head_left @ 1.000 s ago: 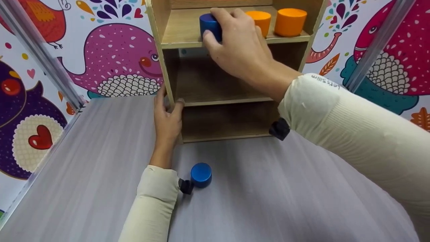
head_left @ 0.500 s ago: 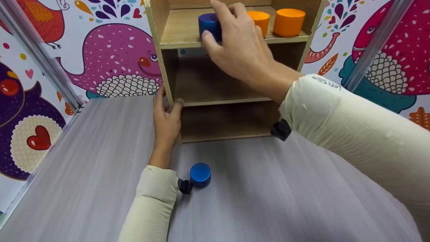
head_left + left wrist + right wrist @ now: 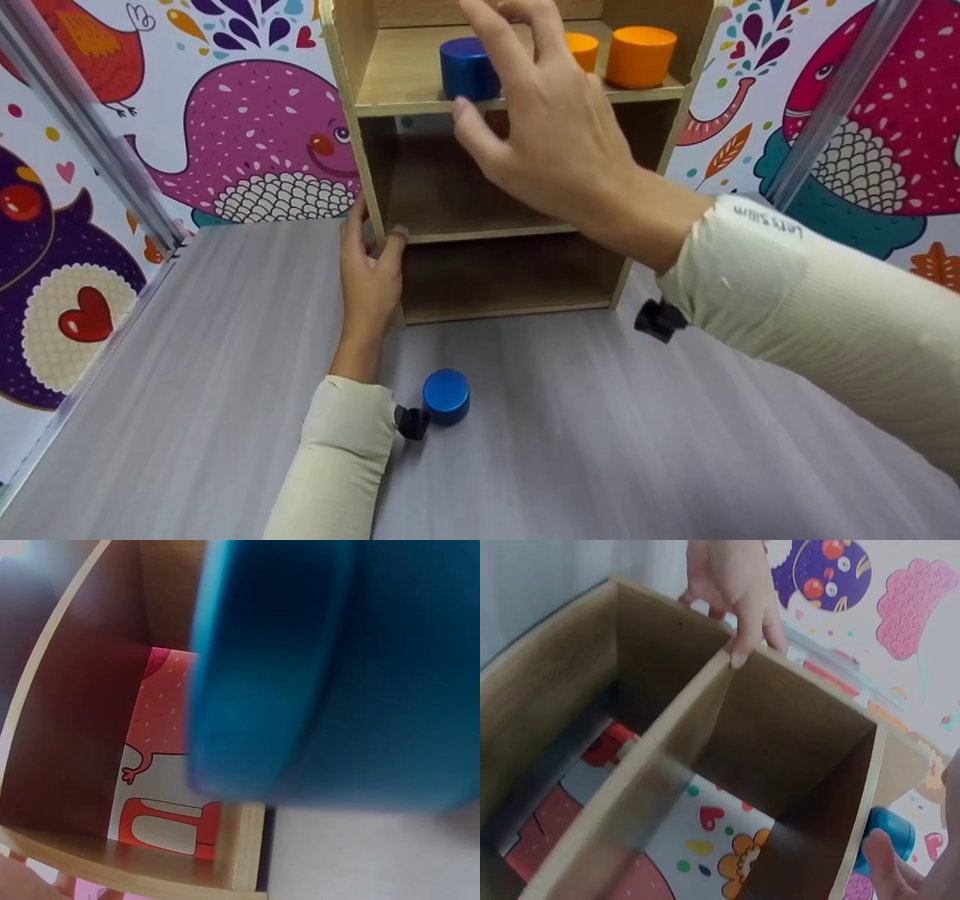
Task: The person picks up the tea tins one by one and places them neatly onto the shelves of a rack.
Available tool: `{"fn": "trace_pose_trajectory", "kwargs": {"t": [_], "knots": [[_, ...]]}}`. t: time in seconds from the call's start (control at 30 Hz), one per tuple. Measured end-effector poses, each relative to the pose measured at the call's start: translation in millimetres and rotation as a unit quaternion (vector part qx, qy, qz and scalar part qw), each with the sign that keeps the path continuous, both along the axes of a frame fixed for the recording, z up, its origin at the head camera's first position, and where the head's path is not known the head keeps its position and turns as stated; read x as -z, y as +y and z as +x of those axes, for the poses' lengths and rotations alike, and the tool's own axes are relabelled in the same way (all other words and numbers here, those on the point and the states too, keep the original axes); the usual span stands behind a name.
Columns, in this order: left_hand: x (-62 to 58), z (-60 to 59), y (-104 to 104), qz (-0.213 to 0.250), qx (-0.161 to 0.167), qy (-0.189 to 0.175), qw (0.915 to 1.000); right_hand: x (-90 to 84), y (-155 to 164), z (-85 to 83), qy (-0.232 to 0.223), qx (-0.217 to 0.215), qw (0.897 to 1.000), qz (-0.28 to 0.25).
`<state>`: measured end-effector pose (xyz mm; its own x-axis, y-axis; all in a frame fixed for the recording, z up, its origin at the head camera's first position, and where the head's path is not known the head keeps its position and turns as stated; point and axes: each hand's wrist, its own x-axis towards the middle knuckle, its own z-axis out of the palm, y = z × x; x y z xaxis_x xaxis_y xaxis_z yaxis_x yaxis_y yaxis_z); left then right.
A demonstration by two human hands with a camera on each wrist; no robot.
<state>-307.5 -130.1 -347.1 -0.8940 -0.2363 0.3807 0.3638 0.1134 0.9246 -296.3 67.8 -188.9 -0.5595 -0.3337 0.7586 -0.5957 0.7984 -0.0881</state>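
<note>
Since the earlier frames the right hand (image 3: 555, 142) has let go of the blue cylinder (image 3: 466, 67) and drawn back from the top shelf; its fingers are now spread and loose, holding nothing, hovering just in front of the cylinder and partly covering it from the head view. That blue cylinder stands upright near the front edge of the top shelf of the wooden shelf unit (image 3: 360, 150), left of two orange cylinders (image 3: 640, 56), one of them mostly hidden behind the right hand. The left hand (image 3: 369, 270) has not shifted: it grips the unit's left side panel at the middle shelf, thumb hooked over the front edge. A second blue cylinder (image 3: 446, 396) sits on the grey counter (image 3: 585, 450) just beside the left forearm, well apart from both hands; it fills the left wrist view as a blur. Colourful cartoon wall panels (image 3: 255, 135) stand behind the unit.
</note>
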Motion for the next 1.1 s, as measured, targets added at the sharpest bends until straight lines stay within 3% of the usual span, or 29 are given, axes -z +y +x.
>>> {"fn": "trace_pose_trajectory", "kwargs": {"t": [0.17, 0.33, 0.5, 0.7, 1.1], "knots": [[0.3, -0.6, -0.5, -0.003, -0.009, 0.008, 0.9999, 26.2, 9.9, 15.8, 0.049, -0.057, 0.997, -0.017], [11.5, -10.7, -5.3, -0.009, -0.007, 0.016, 0.9998, 58.7, 13.1, 29.8, 0.039, -0.086, 0.995, -0.013], [28.9, -27.2, -10.9, -0.017, -0.013, 0.031, 0.9993, 83.9, 15.9, 35.1, 0.001, -0.075, 0.997, 0.001], [28.4, -27.9, -10.3, -0.009, -0.012, 0.035, 0.9993, 105.4, 20.4, 34.1, -0.034, -0.061, 0.997, 0.02], [27.8, -27.1, -10.9, -0.01, -0.004, 0.048, 0.9988, 143.8, 17.6, 34.5, -0.039, -0.078, 0.995, 0.05]]}}
